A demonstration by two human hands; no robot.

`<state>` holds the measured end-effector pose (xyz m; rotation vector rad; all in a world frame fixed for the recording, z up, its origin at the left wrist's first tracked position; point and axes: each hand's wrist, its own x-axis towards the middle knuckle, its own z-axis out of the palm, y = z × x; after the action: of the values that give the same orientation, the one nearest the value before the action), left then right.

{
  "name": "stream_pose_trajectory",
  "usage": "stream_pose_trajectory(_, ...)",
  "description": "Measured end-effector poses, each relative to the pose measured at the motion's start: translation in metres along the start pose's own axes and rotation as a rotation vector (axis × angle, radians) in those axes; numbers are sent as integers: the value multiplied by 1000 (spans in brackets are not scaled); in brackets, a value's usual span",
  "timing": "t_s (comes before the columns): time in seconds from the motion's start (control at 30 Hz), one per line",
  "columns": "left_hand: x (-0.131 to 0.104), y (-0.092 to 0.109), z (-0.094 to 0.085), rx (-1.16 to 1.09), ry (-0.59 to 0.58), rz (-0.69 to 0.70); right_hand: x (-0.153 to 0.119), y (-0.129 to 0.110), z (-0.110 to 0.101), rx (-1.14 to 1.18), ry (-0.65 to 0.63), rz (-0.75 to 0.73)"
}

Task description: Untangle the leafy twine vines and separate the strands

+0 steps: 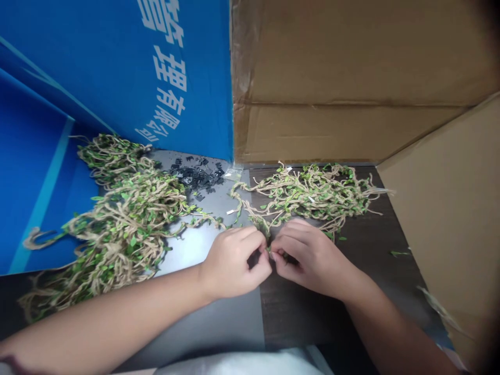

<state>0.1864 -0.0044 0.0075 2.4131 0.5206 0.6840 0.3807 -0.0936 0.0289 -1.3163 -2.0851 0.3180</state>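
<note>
My left hand [239,263] and my right hand [308,258] meet above the table, thumbs and fingertips pinched close together. Between them is part of a leafy twine garland [262,225], tan cord with small green leaves. Its far end runs back toward a tangled pile of leafy twine [320,195] beyond my right hand. The exact spot being pinched is small and partly hidden by my fingers. A larger heap of leafy twine [133,213] lies to the left, past my left forearm, and one strand from it reaches toward my left hand.
Small black plastic pieces [199,174] lie scattered at the back. A blue panel [97,67] with white lettering stands on the left. Brown cardboard walls [351,57] close off the back and right. The table has a grey part [219,317] and a dark wood-grain part [304,317].
</note>
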Motion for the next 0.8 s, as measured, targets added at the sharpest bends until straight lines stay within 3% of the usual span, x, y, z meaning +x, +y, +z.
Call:
stream_pose_trajectory(0.53, 3, -2, -4, -189, 5, 54, 0, 4, -3, 380, 4, 138)
stream_pose_trajectory(0.67, 3, -1, -3, -163, 17, 43, 1, 3, -1, 357, 21, 141)
stream_pose_trajectory(0.8, 3, -1, -2, -101, 43, 9, 0, 3, -1, 119, 40, 74)
